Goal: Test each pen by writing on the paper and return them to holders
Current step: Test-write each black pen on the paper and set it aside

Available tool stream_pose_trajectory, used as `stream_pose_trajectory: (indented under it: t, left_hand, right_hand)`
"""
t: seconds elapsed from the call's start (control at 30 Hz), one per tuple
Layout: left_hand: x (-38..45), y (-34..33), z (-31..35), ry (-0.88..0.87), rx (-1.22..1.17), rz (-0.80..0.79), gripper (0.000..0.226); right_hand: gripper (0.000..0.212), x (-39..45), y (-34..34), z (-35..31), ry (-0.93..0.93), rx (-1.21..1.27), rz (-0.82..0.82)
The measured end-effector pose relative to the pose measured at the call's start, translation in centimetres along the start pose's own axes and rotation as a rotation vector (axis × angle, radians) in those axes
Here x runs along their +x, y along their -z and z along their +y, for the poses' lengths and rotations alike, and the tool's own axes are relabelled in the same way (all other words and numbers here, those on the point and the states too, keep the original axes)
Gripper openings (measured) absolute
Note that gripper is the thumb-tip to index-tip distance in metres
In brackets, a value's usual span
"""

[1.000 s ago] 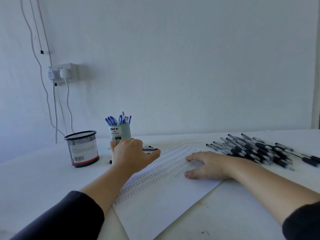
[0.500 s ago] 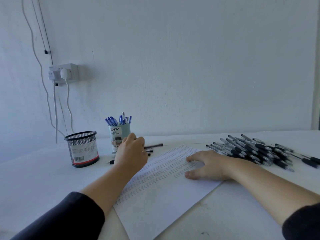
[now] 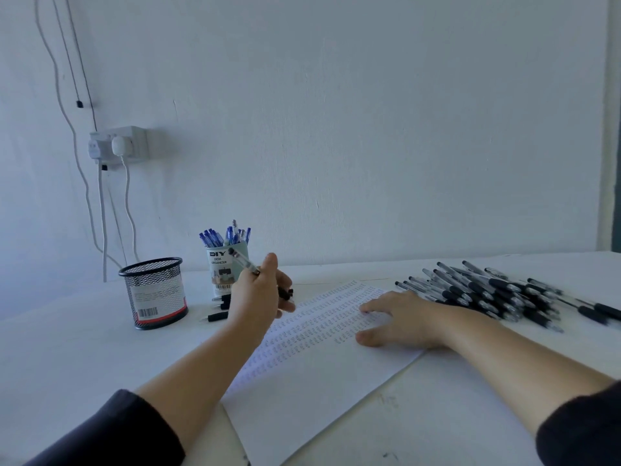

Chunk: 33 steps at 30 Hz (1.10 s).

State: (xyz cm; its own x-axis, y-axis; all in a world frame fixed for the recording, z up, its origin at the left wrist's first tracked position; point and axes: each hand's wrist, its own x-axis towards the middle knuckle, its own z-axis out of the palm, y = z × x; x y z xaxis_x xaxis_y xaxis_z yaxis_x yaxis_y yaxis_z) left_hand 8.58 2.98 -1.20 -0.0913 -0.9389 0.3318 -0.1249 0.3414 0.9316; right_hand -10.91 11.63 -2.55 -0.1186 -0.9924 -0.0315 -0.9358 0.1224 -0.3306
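On the table (image 3: 84, 358) ahead of me, my left hand (image 3: 258, 294) is gripping a pen (image 3: 243, 263), fingers curled round its dark grip while the clear barrel is slanting up and left in front of the DIY cup (image 3: 225, 275). That hand is hovering over the left edge of the paper (image 3: 319, 381), just beside the cup. My right hand (image 3: 400, 319) is lying flat on the paper with fingers straight and spread, holding nothing, pressing the sheet down near its right corner. The paper is lying at an angle across the table, and rows of small written marks are covering its upper half; I cannot read them. The DIY cup is standing upright near the wall, and blue pens (image 3: 225, 235) are sticking out of its top. A mesh holder (image 3: 153, 292) is standing upright to the left of the cup, well apart from the paper; I cannot tell what is inside it. A few loose pens (image 3: 216, 317) are lying on the table between the cup and my left wrist, partly hidden by the hand. A heap of black pens (image 3: 487, 294) is lying on the table to the right, just behind my right hand and touching the sheet's far corner. A socket (image 3: 117, 144) with plugs and cables is hanging on the wall at left.
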Motion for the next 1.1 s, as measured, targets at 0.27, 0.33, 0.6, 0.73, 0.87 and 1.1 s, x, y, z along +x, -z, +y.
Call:
stream_pose_trajectory:
  t: [0.27,0.33,0.6,0.73,0.87,1.1]
  left_hand:
    - [-2.7,-0.6,0.8,0.243,-0.217,-0.174,0.014]
    - [-3.2,-1.0,0.8,0.248,-0.189,-0.197,0.017]
    - [-3.9,-1.9,0.5,0.163,-0.051,-0.240,0.015]
    - [-4.3,-2.2,0.4,0.141,0.039,-0.226,0.011]
    - [-4.5,-2.3,0.5,0.126,0.096,-0.205,0.008]
    - [-4.6,-2.5,0.6,0.118,0.134,-0.189,0.008]
  right_hand:
    - [0.071,-0.1,0.1,-0.1,0.009,-0.012,0.002]
    - [0.071,0.0,0.1,-0.1,0.008,-0.018,0.004]
    - [0.071,0.3,0.0,0.0,0.007,-0.033,0.010]
    - [0.072,0.2,-0.1,0.0,0.002,-0.029,0.003]
    - [0.071,0.2,0.0,0.0,0.004,-0.033,-0.001]
    - [0.072,0.3,-0.1,0.1,0.008,-0.037,-0.004]
